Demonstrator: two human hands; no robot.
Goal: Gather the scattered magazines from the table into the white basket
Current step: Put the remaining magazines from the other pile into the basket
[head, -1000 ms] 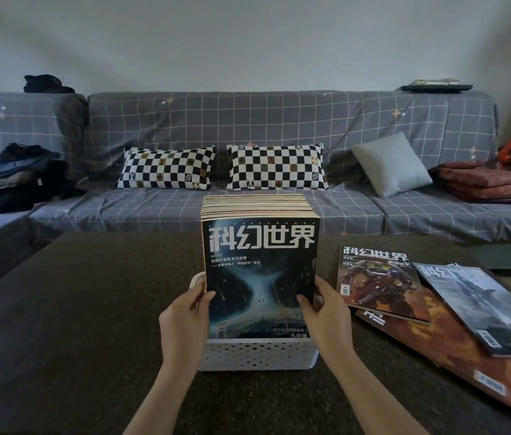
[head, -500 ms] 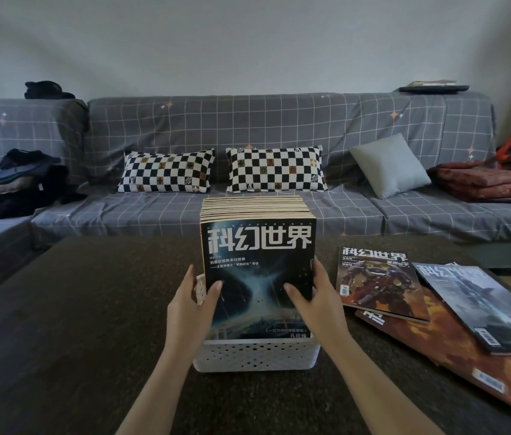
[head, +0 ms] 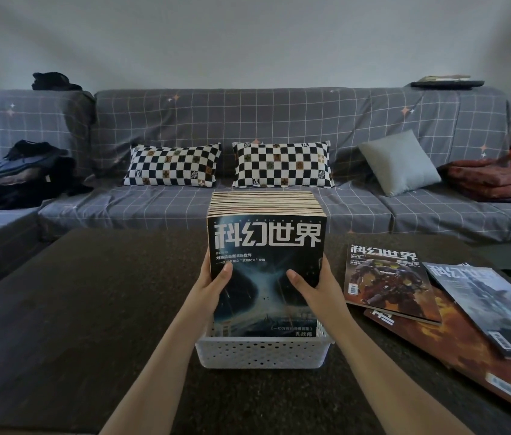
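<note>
A thick stack of magazines [head: 266, 243] stands upright in the white perforated basket [head: 263, 353] at the table's middle; its front cover is dark blue with large white characters. My left hand [head: 213, 284] grips the stack's left edge, thumb on the cover. My right hand [head: 317, 284] grips the right edge the same way. Three loose magazines lie flat to the right: a robot-cover one [head: 386, 284], a grey one [head: 492, 309], and an orange one [head: 455, 350] beneath both.
The dark speckled table [head: 75, 324] carries everything. Behind it runs a grey checked sofa [head: 279, 120] with two chequered pillows, a grey cushion [head: 400, 163], dark clothes [head: 21, 174] at left and red folded blankets at right.
Both hands have slid up from the stack's lower edges to its mid sides, thumbs now pressed on the front cover. The stack stays in the basket.
</note>
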